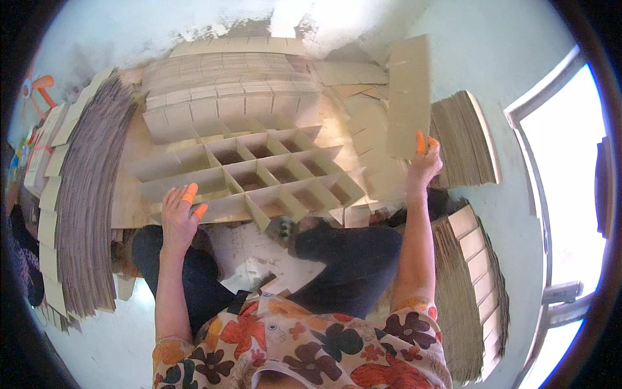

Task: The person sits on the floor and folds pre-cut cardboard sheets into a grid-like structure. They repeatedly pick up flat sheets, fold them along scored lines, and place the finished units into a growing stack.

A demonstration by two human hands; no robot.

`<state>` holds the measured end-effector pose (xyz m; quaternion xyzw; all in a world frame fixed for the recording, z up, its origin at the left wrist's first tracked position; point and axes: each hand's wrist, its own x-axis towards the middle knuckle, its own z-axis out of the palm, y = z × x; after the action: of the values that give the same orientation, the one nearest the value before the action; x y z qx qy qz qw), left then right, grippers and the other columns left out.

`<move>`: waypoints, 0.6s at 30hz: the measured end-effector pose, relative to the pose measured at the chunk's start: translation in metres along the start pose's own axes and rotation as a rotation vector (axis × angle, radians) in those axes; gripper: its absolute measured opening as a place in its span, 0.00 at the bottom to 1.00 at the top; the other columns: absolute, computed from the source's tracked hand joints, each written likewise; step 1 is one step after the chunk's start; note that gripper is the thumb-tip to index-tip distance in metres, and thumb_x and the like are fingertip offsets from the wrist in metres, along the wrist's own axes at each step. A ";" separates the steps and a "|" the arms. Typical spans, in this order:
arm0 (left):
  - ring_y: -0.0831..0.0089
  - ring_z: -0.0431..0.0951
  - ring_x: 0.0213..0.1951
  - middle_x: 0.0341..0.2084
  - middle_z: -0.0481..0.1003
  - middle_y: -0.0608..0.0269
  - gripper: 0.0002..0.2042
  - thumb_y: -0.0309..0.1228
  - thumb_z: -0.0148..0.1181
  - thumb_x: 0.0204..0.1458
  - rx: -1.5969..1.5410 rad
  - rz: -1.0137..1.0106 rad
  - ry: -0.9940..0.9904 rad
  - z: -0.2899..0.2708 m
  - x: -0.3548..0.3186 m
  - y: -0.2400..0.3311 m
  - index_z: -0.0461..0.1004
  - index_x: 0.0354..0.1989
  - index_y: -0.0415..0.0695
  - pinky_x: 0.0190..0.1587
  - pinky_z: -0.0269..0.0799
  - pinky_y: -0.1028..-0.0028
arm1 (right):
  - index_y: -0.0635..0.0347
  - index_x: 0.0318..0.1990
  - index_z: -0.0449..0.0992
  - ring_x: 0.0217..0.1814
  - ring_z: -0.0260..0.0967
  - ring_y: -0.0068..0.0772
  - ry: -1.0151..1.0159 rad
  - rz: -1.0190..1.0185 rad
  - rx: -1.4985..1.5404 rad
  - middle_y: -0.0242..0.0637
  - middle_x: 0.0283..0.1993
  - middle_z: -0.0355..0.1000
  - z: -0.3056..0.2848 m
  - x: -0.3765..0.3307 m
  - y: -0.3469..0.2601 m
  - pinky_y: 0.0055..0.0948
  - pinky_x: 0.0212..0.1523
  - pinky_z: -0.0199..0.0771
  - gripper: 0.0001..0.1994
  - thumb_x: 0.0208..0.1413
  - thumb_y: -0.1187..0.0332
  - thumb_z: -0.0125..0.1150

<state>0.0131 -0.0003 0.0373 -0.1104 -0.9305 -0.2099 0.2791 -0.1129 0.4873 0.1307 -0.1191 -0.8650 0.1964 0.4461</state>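
A cardboard divider grid point(264, 170) of interlocked strips stands on the work surface in front of me, its cells open upward. My left hand point(179, 215) is at the grid's near left end, thumb and fingers closed about the edge of a strip. Orange covers sit on the thumb and a finger. To the right, my right hand point(425, 162) pinches the lower end of a long flat cardboard strip point(409, 97), held up on end. Orange covers show on that hand too. The strip is apart from the grid.
Behind the grid are rows of stacked slotted cardboard strips point(227, 97). Tall stacks of cardboard stand at left point(91, 175), at right point(463, 139) and at lower right point(453, 285). Loose flat pieces point(376, 139) lie right of the grid. A bright window point(573, 175) is far right.
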 end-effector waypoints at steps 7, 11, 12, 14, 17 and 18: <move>0.57 0.73 0.38 0.33 0.76 0.55 0.18 0.24 0.66 0.35 0.005 -0.026 -0.083 -0.008 -0.010 -0.029 0.74 0.40 0.40 0.49 0.65 0.60 | 0.63 0.57 0.67 0.35 0.72 0.23 -0.488 -0.209 0.517 0.43 0.34 0.76 -0.031 -0.049 -0.164 0.25 0.37 0.72 0.27 0.48 0.69 0.68; 0.59 0.71 0.31 0.23 0.75 0.58 0.12 0.21 0.66 0.34 -0.110 -0.040 -0.041 0.005 -0.021 -0.042 0.75 0.31 0.41 0.43 0.66 0.62 | 0.67 0.60 0.64 0.44 0.68 0.17 -0.717 -0.472 0.677 0.40 0.48 0.75 -0.008 -0.111 -0.213 0.21 0.45 0.70 0.29 0.50 0.73 0.66; 0.58 0.71 0.30 0.22 0.74 0.58 0.11 0.21 0.66 0.34 -0.123 -0.048 -0.034 0.006 -0.023 -0.043 0.75 0.30 0.41 0.43 0.66 0.63 | 0.67 0.60 0.64 0.42 0.69 0.17 -0.808 -0.477 0.700 0.41 0.47 0.76 -0.006 -0.122 -0.223 0.21 0.44 0.70 0.29 0.50 0.74 0.65; 0.58 0.71 0.28 0.21 0.74 0.57 0.10 0.20 0.66 0.34 -0.155 -0.057 -0.024 0.007 -0.024 -0.043 0.76 0.28 0.41 0.41 0.66 0.64 | 0.67 0.60 0.63 0.38 0.68 0.17 -0.970 -0.443 0.716 0.42 0.43 0.77 -0.001 -0.137 -0.239 0.21 0.42 0.71 0.29 0.50 0.74 0.65; 0.60 0.71 0.28 0.20 0.74 0.56 0.05 0.21 0.62 0.36 -0.172 -0.080 0.003 0.006 -0.023 -0.039 0.74 0.24 0.40 0.43 0.66 0.65 | 0.69 0.58 0.65 0.28 0.72 0.46 -0.994 -0.432 0.827 0.59 0.30 0.69 0.004 -0.151 -0.257 0.32 0.32 0.72 0.26 0.50 0.75 0.63; 0.60 0.71 0.27 0.20 0.74 0.56 0.05 0.20 0.62 0.36 -0.171 -0.082 -0.012 0.005 -0.022 -0.038 0.74 0.25 0.40 0.42 0.65 0.65 | 0.69 0.57 0.65 0.27 0.71 0.48 -0.994 -0.460 0.786 0.59 0.29 0.69 0.008 -0.155 -0.259 0.33 0.31 0.71 0.26 0.49 0.75 0.63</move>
<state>0.0165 -0.0335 0.0081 -0.0967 -0.9146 -0.2990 0.2544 -0.0390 0.1952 0.1295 0.3438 -0.8350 0.4282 0.0357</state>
